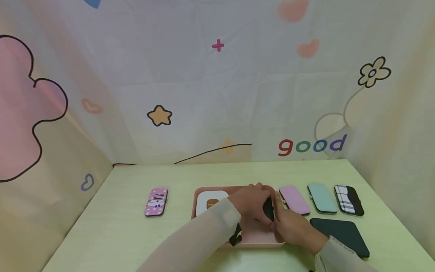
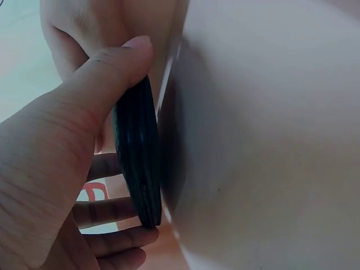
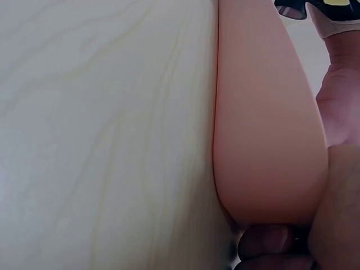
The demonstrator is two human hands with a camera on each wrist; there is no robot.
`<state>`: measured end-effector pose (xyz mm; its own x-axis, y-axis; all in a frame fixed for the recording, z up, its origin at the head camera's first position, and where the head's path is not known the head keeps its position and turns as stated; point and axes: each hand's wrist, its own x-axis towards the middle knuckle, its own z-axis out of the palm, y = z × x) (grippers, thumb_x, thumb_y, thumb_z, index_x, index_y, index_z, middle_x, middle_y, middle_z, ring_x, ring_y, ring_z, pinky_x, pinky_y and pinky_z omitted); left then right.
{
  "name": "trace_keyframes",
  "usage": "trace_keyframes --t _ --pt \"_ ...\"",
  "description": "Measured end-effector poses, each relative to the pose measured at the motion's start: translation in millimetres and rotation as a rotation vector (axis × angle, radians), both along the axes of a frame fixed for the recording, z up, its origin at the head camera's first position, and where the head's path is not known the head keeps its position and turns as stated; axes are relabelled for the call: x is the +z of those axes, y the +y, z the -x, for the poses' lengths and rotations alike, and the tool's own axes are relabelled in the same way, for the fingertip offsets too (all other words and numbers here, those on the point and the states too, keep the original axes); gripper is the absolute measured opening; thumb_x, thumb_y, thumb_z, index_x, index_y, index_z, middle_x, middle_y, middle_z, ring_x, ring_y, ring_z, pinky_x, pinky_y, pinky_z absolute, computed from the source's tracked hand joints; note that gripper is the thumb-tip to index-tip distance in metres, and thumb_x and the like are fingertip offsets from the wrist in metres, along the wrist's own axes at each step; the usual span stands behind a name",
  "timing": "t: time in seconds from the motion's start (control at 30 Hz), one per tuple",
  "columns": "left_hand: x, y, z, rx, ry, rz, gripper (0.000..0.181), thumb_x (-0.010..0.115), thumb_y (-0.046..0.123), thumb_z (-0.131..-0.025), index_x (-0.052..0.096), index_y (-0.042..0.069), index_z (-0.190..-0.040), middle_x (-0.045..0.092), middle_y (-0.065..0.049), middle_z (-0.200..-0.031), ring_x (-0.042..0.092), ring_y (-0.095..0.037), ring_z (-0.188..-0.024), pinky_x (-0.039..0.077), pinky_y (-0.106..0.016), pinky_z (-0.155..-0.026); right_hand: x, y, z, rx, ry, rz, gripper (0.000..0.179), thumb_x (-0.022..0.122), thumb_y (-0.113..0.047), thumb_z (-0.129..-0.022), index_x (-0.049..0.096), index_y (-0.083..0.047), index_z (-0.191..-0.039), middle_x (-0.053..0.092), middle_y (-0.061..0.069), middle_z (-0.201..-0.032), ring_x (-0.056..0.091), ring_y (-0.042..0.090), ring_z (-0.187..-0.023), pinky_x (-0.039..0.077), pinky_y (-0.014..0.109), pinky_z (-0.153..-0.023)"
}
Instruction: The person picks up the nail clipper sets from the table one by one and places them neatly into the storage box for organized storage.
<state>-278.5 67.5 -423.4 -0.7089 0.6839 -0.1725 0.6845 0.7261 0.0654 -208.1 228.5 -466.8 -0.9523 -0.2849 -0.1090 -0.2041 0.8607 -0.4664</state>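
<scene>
In the left wrist view, a slim dark case [image 2: 136,152] stands on edge between the thumb and spread fingers of my left hand [image 2: 50,152]. From above, this hand [image 1: 251,202] and the dark case [image 1: 268,208] are inside the right end of a pink tray [image 1: 251,245]. My right hand [image 1: 292,224] grips the tray's right wall, its fingers running along it. The right wrist view has the tray's outer wall [image 3: 270,112] at the middle, with fingertips [image 3: 273,239] against its lower end. The two hands nearly meet; their contact is partly hidden.
A white box [image 1: 207,198] lies in the tray's left part. Right of the tray are a pink case [image 1: 295,200], a mint case [image 1: 323,198], a checked case [image 1: 348,200] and a dark flat case [image 1: 340,232]. A patterned pink case [image 1: 156,202] lies left.
</scene>
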Motion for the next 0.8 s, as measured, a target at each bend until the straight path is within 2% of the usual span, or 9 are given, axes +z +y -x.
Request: trace_keyframes --t 0.3,0.43,0.5,0.67,0.73,0.8 --pt "-9.7 3.0 4.9 -0.007 0.031 0.013 0.077 0.075 0.070 -0.072 0.055 0.028 -0.134 0.056 0.004 -0.118 0.054 -0.012 -0.097 0.048 -0.023 -0.082 -1.5 -0.1 2.4 -0.009 -0.004 -0.014 0.080 0.043 -0.019 -0.105 -0.015 -0.008 -0.159 0.056 0.001 -0.074 0.052 0.015 -0.063 0.041 0.035 -0.059" --pt "-9.3 1.8 4.0 -0.006 0.039 0.026 0.074 0.074 0.070 -0.073 0.058 0.026 -0.130 0.056 0.004 -0.116 0.054 -0.012 -0.097 0.048 -0.022 -0.084 -0.4 -1.0 3.4 -0.018 -0.017 -0.012 0.077 0.041 -0.021 -0.106 -0.014 -0.008 -0.159 0.061 0.001 -0.080 0.054 0.014 -0.066 0.042 0.036 -0.061" --pt "-8.6 1.0 3.1 -0.005 0.045 0.032 0.070 0.074 0.068 -0.075 0.060 0.025 -0.129 0.057 0.003 -0.117 0.055 -0.012 -0.098 0.048 -0.023 -0.085 -0.1 -1.2 3.3 -0.016 -0.020 -0.006 0.076 0.039 -0.019 -0.106 -0.013 -0.008 -0.159 0.061 0.002 -0.078 0.054 0.015 -0.064 0.041 0.035 -0.059" --pt "-4.6 -1.1 -1.3 0.005 0.002 0.074 0.062 0.078 0.058 -0.076 0.062 0.027 -0.128 0.056 0.004 -0.130 0.056 -0.012 -0.106 0.049 -0.025 -0.091 -0.4 -0.8 3.1 -0.017 -0.036 -0.006 0.074 0.036 -0.018 -0.106 -0.015 -0.009 -0.159 0.060 0.003 -0.075 0.053 0.016 -0.062 0.040 0.035 -0.058" --pt "-2.9 -1.8 -2.8 0.007 -0.018 0.088 0.062 0.080 0.054 -0.076 0.062 0.028 -0.129 0.053 0.005 -0.137 0.055 -0.012 -0.110 0.049 -0.026 -0.094 -0.2 -0.4 3.3 -0.020 -0.030 -0.014 0.073 0.035 -0.019 -0.107 -0.015 -0.009 -0.159 0.065 0.006 -0.086 0.057 0.015 -0.068 0.042 0.036 -0.061" --pt "-1.8 -2.3 -3.9 -0.002 -0.011 0.097 0.060 0.080 0.053 -0.076 0.063 0.029 -0.129 0.052 0.004 -0.140 0.056 -0.012 -0.110 0.049 -0.026 -0.095 0.1 -0.3 3.8 -0.020 -0.021 -0.022 0.074 0.037 -0.019 -0.106 -0.013 -0.008 -0.160 0.069 0.010 -0.100 0.059 0.015 -0.074 0.044 0.037 -0.064"
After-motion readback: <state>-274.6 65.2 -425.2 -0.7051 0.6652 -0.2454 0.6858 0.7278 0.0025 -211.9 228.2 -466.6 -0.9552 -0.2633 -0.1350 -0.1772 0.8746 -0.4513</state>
